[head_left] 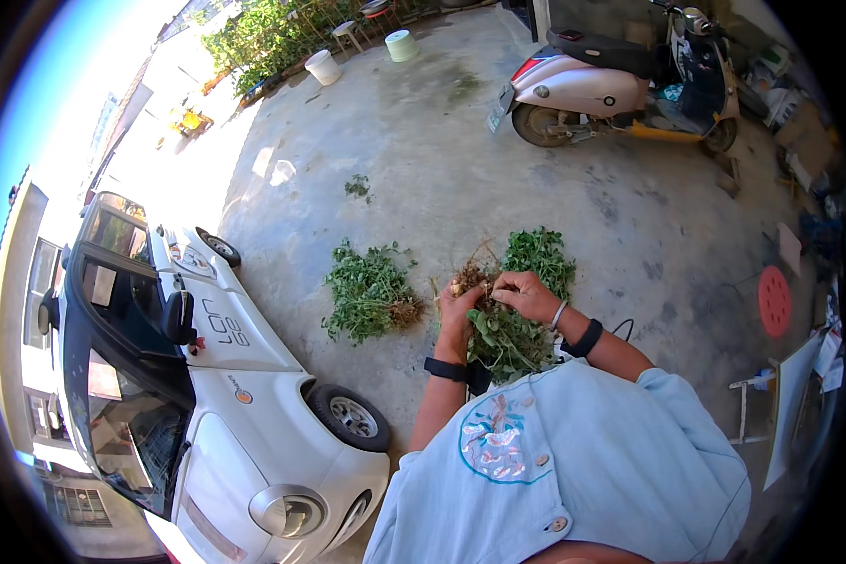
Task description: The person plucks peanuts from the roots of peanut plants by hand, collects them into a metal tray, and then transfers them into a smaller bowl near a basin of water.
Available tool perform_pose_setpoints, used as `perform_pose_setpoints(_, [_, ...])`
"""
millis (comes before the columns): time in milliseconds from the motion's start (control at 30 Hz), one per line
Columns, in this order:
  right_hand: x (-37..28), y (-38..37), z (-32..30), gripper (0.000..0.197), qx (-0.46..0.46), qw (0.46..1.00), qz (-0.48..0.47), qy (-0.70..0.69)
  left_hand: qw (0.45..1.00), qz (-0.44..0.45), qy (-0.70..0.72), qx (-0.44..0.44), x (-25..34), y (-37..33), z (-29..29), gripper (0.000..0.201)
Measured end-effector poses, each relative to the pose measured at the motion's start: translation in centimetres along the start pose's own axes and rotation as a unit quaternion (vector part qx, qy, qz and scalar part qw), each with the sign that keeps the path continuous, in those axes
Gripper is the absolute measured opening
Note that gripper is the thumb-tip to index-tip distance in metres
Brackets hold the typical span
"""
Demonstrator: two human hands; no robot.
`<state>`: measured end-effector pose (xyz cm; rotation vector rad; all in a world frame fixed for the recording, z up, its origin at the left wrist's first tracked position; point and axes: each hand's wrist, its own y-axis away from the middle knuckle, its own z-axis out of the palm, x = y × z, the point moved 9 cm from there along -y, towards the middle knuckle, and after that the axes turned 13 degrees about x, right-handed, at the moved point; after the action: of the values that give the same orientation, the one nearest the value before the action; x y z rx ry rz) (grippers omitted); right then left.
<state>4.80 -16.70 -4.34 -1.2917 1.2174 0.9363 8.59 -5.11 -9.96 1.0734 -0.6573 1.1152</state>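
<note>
Left hand [455,306] snug around plant roots [471,275], right hand [530,295] pinched, apparently on them

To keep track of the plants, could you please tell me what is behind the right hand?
Beyond the right hand, a leafy green pile lies on the concrete floor. The hand covers part of its nearer edge, so whatever is directly behind cannot be seen.

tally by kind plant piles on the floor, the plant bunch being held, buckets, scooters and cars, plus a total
Plant piles (left pile, right pile, small clump): 3
Held plant bunch: 1
Buckets (white bucket, pale green bucket): 2
Scooter: 1
White car: 1
Total: 8
</note>
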Motion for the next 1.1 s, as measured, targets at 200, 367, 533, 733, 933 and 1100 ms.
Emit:
perform_pose_setpoints(200, [2.2,1.6,1.2,0.009,0.018,0.975,0.182,-0.127,0.998,-0.036,0.039,-0.036,-0.2,0.0,-0.6,0.017])
perform_pose_setpoints(367, [4.2,1.5,-1.2,0.013,0.108,0.982,0.139,-0.061,0.997,-0.013,0.018,-0.073,0.3,0.7,1.0,0.022])
perform_pose_setpoints(533, [3.7,1.0,-1.8,0.020,0.118,0.986,0.118,-0.002,0.997,-0.013,-0.023,-0.068,0.4,-0.1,1.5,0.018])
perform_pose_setpoints(733, [5.6,0.4,-2.0,0.022,0.129,0.984,0.097,-0.069,0.995,0.030,-0.097,-0.008,0.0,-1.2,2.4,0.013])
perform_pose_setpoints(933, [4.0,0.2,-2.3,0.020,0.085,0.962,0.202,-0.166,0.992,0.062,-0.106,0.025,-0.4,-2.7,1.6,0.011])
perform_pose_setpoints(1100, [6.0,0.2,-1.6,0.008,0.068,0.928,0.277,-0.241,0.985,0.062,-0.152,0.048,-0.6,-3.5,0.9,0.011])
